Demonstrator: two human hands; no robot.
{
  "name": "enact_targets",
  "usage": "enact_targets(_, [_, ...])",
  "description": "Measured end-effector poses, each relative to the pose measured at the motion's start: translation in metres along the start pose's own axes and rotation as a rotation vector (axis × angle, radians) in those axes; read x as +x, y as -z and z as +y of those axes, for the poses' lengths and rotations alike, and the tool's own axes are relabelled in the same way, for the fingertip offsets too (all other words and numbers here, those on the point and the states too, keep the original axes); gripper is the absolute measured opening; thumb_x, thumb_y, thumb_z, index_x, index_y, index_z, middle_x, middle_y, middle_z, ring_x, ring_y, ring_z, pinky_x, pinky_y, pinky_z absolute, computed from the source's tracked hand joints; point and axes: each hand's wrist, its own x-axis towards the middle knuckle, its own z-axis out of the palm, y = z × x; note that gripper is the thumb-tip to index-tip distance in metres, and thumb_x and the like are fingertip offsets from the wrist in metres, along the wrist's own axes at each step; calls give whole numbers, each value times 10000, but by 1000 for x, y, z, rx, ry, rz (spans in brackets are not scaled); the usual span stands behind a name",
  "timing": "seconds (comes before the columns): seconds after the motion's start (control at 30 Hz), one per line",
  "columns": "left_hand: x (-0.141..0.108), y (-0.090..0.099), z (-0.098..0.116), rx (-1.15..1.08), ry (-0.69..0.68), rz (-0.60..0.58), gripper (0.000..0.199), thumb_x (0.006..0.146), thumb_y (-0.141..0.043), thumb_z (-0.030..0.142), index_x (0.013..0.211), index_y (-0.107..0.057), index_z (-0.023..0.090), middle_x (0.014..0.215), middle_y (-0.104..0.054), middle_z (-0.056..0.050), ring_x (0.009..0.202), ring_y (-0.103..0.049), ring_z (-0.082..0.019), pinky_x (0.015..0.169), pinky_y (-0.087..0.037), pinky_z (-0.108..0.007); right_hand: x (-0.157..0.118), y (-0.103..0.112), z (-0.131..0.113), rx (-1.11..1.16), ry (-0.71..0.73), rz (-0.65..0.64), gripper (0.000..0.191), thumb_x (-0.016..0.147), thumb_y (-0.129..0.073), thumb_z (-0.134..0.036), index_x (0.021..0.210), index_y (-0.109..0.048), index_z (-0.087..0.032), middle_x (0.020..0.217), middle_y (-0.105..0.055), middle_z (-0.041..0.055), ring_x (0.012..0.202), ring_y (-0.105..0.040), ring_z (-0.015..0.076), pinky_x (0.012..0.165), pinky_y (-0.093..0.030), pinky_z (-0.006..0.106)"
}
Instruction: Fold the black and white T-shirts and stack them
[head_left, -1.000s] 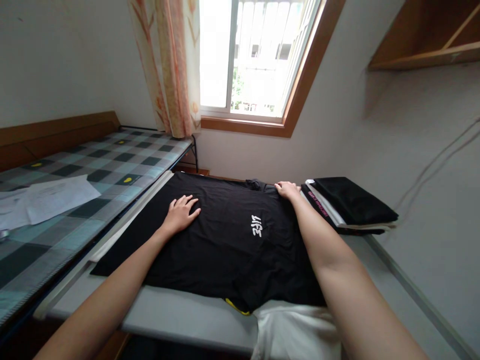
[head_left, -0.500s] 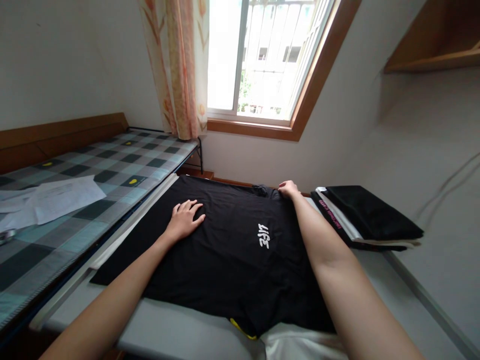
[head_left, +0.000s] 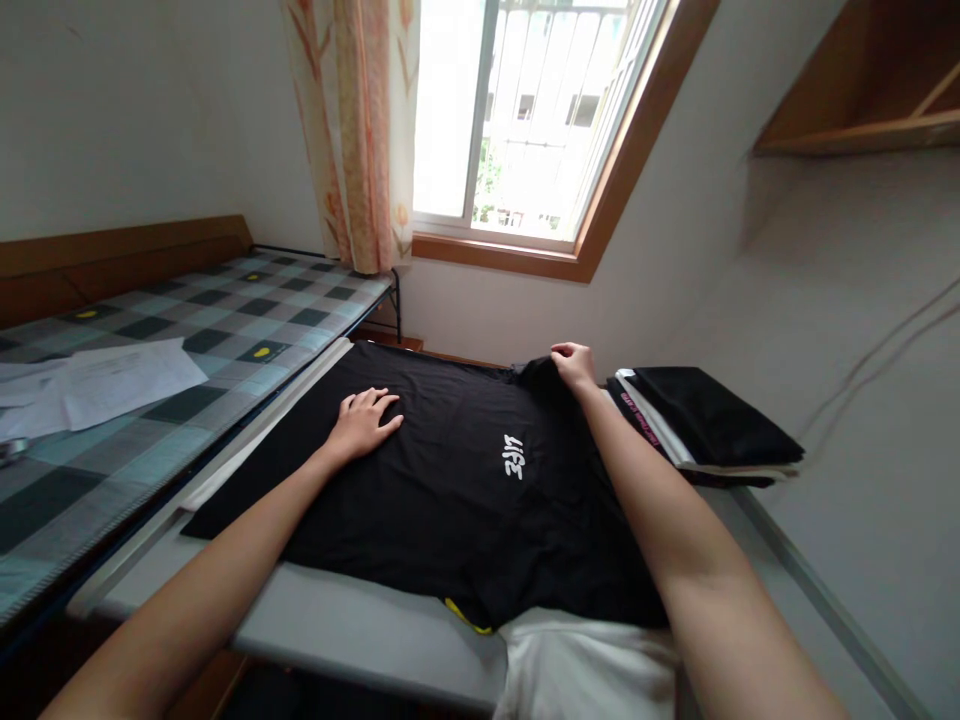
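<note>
A black T-shirt (head_left: 442,470) with white "LIFE" lettering lies spread over the grey table (head_left: 360,615). My left hand (head_left: 365,422) rests flat on its left part, fingers spread. At the far side, my right hand (head_left: 573,364) pinches the shirt's edge and holds that bit of cloth slightly raised. A yellow strip shows at the shirt's near edge. Beside it, a white cloth (head_left: 585,665) hangs over the table's near side, partly hidden by my right forearm.
A stack of folded clothes (head_left: 705,415) sits on the table's right part by the wall. To the left stands a bed with a checked cover (head_left: 300,300), with papers (head_left: 127,380) on it. A curtain (head_left: 367,130) hangs beside the barred window.
My right hand has lifted the far edge of the shirt a little. The left hand stays flat on the cloth. The view has shifted slightly.
</note>
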Motion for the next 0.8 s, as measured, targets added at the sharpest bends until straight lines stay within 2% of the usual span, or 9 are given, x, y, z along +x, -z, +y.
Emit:
enact_targets(0.07, [0,1,-1,3,0,-16,488,957,-456,507,1377,-566,285,1483,-513,-84,1406,-403,-285,1162,-256,-487,-31,1,-5,32,190,68,276,894,-498,-228,1094,-684,-198,1142,-682,94,1075,-625,206,975,-448,328])
enact_targets(0.1, [0,2,-2,3,-2,-24,494,959,-453,505,1384,-562,279,1490,-506,-87,1409,-399,-287,1161,-255,-491,-49,0,-5,43,335,32,223,868,-534,-226,1024,-692,-203,1081,-693,79,1024,-635,203,966,-442,325])
enact_targets(0.17, [0,2,-3,3,-7,-35,505,961,-449,501,1395,-555,265,1499,-497,-93,1413,-393,-292,1158,-257,-496,-85,-2,-1,21,546,-164,121,810,-613,-229,916,-673,-222,904,-703,25,886,-647,191,924,-439,332])
enact_targets(0.2, [0,3,-4,3,-10,-38,509,961,-448,501,1399,-553,262,1500,-496,-93,1413,-392,-292,1157,-258,-496,-100,-3,2,6,585,-227,110,800,-642,-253,906,-654,-226,846,-695,6,831,-642,186,900,-438,336])
enact_targets(0.27, [1,3,-6,4,-12,-42,509,962,-444,505,1401,-552,269,1501,-497,-87,1415,-392,-287,1156,-261,-489,-121,-5,9,21,555,-278,134,829,-645,-326,916,-615,-229,777,-667,-14,730,-621,171,797,-447,311])
enact_targets(0.37, [2,2,-8,7,-18,-44,511,961,-440,513,1404,-548,282,1501,-499,-78,1418,-393,-281,1156,-265,-478,-128,-7,14,84,402,-273,234,878,-611,-410,1024,-580,-229,788,-653,-12,686,-608,165,692,-440,282])
enact_targets(0.53, [2,1,-10,-2,-30,-22,501,956,-446,510,1388,-566,288,1483,-519,-75,1404,-411,-283,1150,-275,-475,-120,-20,7,26,181,-208,443,887,-613,-489,1267,-580,-265,1046,-664,78,949,-632,249,813,-457,359])
enact_targets(0.67, [2,0,-9,5,-27,-13,488,953,-453,508,1380,-573,305,1473,-530,-65,1398,-419,-280,1146,-281,-464,-129,-37,4,-48,234,-99,394,917,-577,-447,1280,-635,-304,1168,-638,107,1089,-579,312,921,-420,455])
enact_targets(0.8, [2,1,-9,19,-22,-26,493,955,-448,514,1383,-570,301,1483,-520,-65,1403,-413,-280,1147,-281,-464,-138,-40,0,-50,397,-24,445,928,-532,-304,1360,-599,-216,1286,-591,154,1187,-533,324,1005,-391,487])
